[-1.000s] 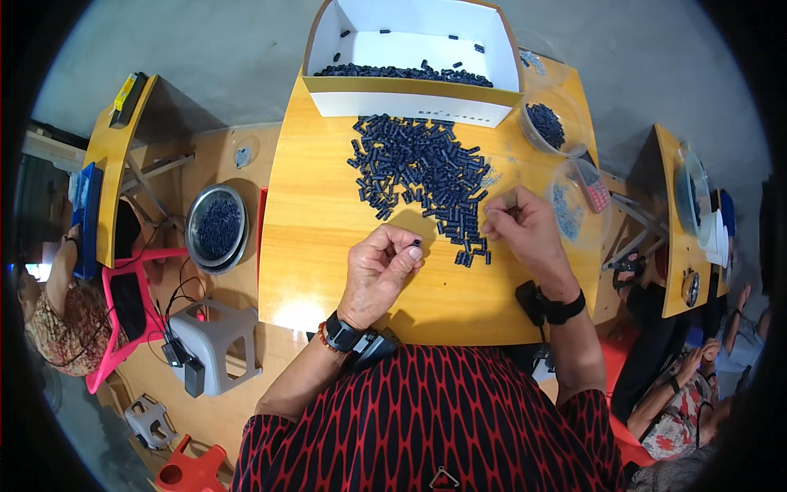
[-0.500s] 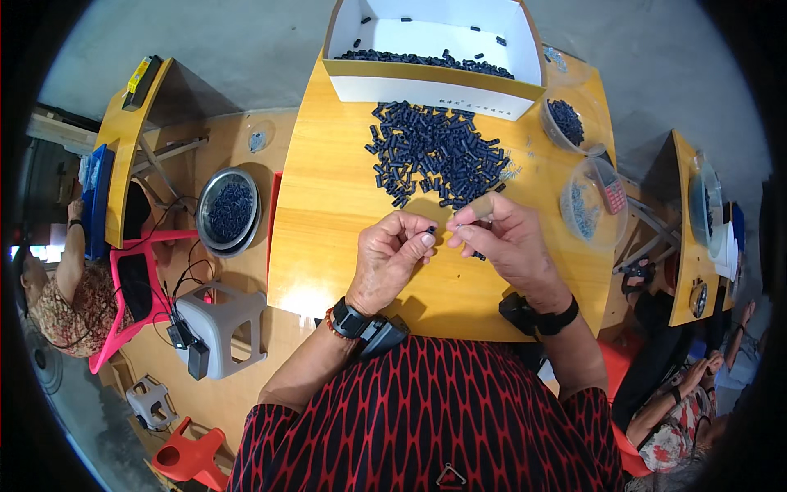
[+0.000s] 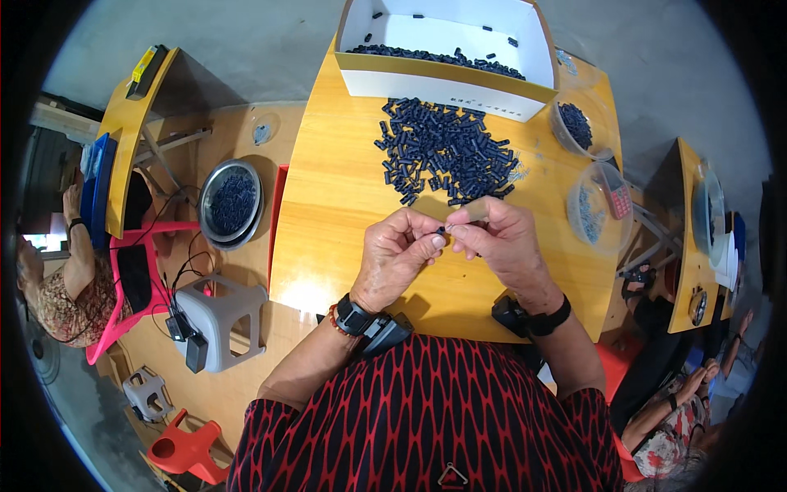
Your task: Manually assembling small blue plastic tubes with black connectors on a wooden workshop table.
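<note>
My left hand (image 3: pixel 398 256) pinches a small black cylindrical piece (image 3: pixel 441 231) between thumb and fingertips, its end pointing to the right. Close against it, my right hand (image 3: pixel 496 243) has thumb and forefinger pressed together at the piece's tip. What those fingers hold is too small to make out. Just beyond both hands lies a loose pile of black cylindrical pieces (image 3: pixel 438 152) on the yellow wooden table (image 3: pixel 328 238). Several thin metallic bits (image 3: pixel 518 172) lie at the pile's right edge.
An open white box (image 3: pixel 443 86) with more black pieces stands behind the pile. On the right are a clear bowl of black pieces (image 3: pixel 574 125) and a clear tub of small silvery parts (image 3: pixel 588 215). Left stand a metal basin (image 3: pixel 215 174) and grey stool (image 3: pixel 221 316); people sit at both sides.
My hands have come together; the right fingertips now meet the black piece held in the left. The table and its contents appear shifted slightly right and upward in view.
</note>
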`<control>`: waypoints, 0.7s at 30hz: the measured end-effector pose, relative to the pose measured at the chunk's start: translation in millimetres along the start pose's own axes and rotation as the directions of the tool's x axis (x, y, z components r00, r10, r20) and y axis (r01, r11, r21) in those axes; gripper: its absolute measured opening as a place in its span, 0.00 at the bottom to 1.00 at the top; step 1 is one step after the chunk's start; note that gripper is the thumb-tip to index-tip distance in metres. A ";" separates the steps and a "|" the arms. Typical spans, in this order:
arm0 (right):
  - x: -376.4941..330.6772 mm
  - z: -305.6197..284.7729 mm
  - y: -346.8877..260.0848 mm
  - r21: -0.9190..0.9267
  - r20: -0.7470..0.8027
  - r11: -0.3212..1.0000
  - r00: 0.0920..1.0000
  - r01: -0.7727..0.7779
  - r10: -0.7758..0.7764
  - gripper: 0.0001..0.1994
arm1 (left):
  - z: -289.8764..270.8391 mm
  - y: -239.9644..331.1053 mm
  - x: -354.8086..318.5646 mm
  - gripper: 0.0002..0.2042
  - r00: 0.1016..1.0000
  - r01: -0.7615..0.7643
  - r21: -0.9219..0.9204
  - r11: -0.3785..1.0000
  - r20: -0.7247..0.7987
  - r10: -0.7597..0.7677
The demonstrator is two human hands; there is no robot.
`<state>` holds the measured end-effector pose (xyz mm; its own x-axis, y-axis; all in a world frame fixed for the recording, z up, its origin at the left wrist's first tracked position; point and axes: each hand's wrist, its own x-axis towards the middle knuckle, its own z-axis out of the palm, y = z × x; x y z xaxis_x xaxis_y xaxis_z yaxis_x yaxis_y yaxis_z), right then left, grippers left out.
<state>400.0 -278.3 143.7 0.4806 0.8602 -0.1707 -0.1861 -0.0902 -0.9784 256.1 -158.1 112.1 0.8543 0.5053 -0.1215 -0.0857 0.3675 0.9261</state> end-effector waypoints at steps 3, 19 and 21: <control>0.0 -0.9 1.7 0.026 0.001 1.000 1.000 0.001 -0.001 0.05 | -0.9 -1.0 -0.7 0.06 1.000 0.024 0.001 1.000 0.005 -0.024; 6.0 -0.6 1.6 -0.051 0.012 0.996 0.998 0.069 -0.069 0.04 | -0.3 3.0 1.2 0.04 0.997 0.083 0.057 0.995 0.004 -0.083; 5.8 0.6 1.7 -0.035 0.013 0.997 0.998 0.065 -0.065 0.03 | 0.1 3.0 1.0 0.04 0.996 0.089 0.058 0.994 0.002 -0.089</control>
<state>402.0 -273.2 141.1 0.4806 0.8706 -0.1055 -0.1243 -0.0515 -0.9909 256.7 -156.5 114.8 0.8595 0.4691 -0.2028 0.0206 0.3647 0.9309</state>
